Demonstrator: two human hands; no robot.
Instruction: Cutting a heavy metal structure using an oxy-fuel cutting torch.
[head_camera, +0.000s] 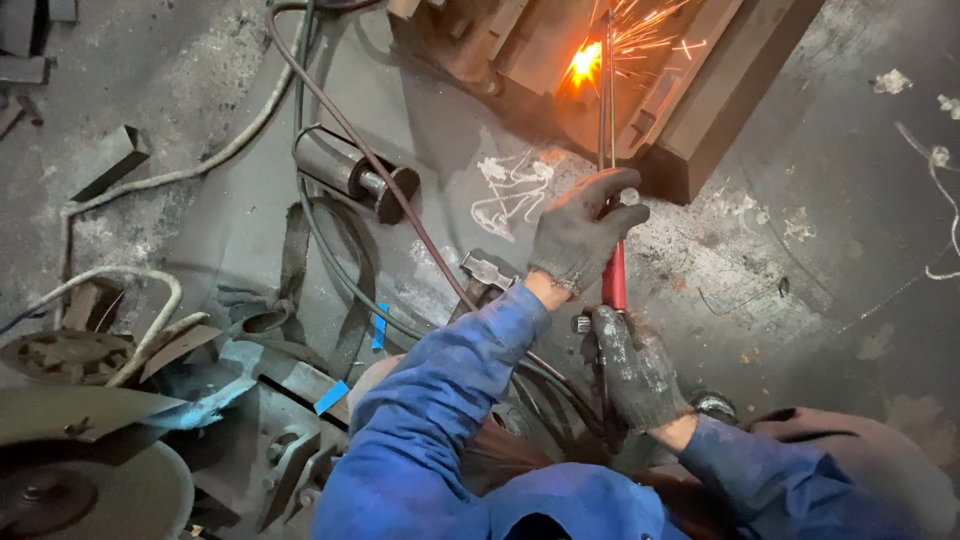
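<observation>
Two gloved hands hold a cutting torch that burns into a dark metal block on the floor.

On the left lies a round grey wheel beside rusty machine parts, and pale hoses curl over the dusty floor. Two small blue tape strips sit on the scrap metal there. A short dark metal tube lies on its side next to a thin brown hose. White chalk scribbles mark the floor near the middle. The left hand, in a dirty grey glove, is closed around the torch's long thin pipes. Just below it, the right hand is wrapped tight on the red handle. The torch points up, away from the person. At its tip an orange flame glows and sparks fly off the block. Both sleeves are blue.
</observation>
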